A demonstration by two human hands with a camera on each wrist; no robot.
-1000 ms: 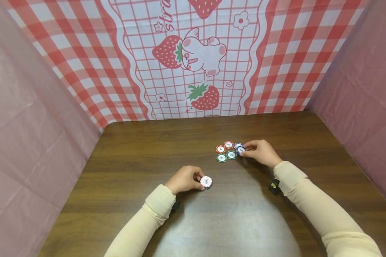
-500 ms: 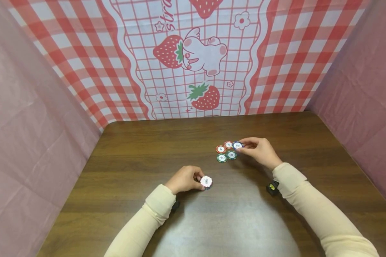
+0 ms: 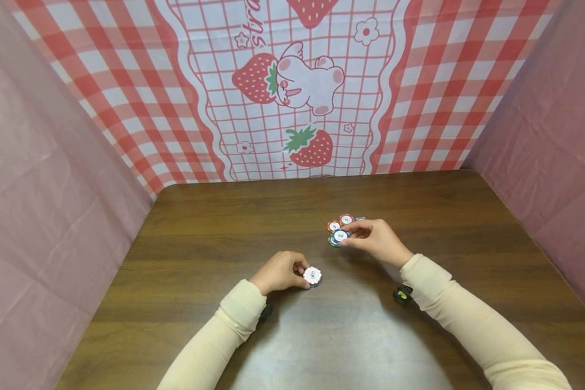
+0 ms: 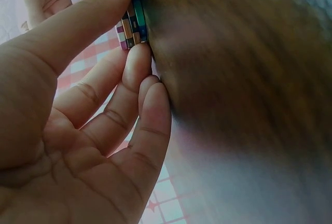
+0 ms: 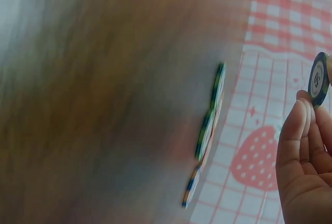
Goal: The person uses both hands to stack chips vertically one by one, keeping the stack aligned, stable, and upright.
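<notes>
My left hand (image 3: 280, 272) grips a short stack of poker chips (image 3: 312, 275) with a white one on top, standing on the table. In the left wrist view, thumb and fingers pinch the edges of the stacked chips (image 4: 133, 24). My right hand (image 3: 377, 242) pinches a blue poker chip (image 3: 340, 236), held above the table in the right wrist view. Under and behind it lie two red chips (image 3: 346, 219), a partly covered green chip (image 3: 333, 242) and a mostly hidden blue chip (image 3: 360, 219). A second green chip (image 5: 205, 135) shows in the right wrist view.
The brown wooden table (image 3: 214, 227) ends at a red-and-white checked cloth (image 3: 429, 108) with strawberries. Pink cloth (image 3: 44, 189) hangs at the left and right sides. A small black device (image 3: 402, 294) sits under the right wrist.
My right hand has lifted one blue chip off another blue chip and carried it left and nearer, over the green chips. The left hand and its stack have stayed put.
</notes>
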